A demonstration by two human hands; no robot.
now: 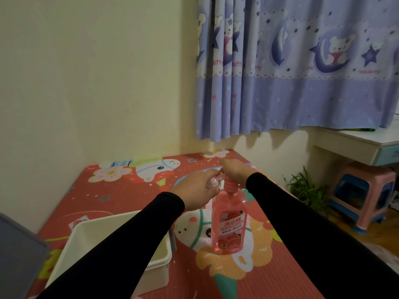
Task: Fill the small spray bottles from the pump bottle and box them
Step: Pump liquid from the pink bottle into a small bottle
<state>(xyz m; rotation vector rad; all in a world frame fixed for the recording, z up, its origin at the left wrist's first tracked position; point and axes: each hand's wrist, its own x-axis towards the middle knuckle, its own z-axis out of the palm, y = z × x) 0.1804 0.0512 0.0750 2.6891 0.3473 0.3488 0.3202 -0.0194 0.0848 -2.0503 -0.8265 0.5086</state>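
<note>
A room in a home is shown, likely a child's bedroom. A curtain (pixel 302 61) printed with cartoon bears and stars is hung over cream walls, and a bright cartoon mat (pixel 121 190) is spread below. A plastic stool (pixel 364 195), a potted plant (pixel 306 188) and a pale desk (pixel 362 143) are seen alongside.

The pump bottle (pixel 229 225), at lower centre of the frame, carries a label reading "洗洁精" with a "3" below it. The curtain (pixel 302 67), upper right, bears a partly legible "Hello" wording.
</note>
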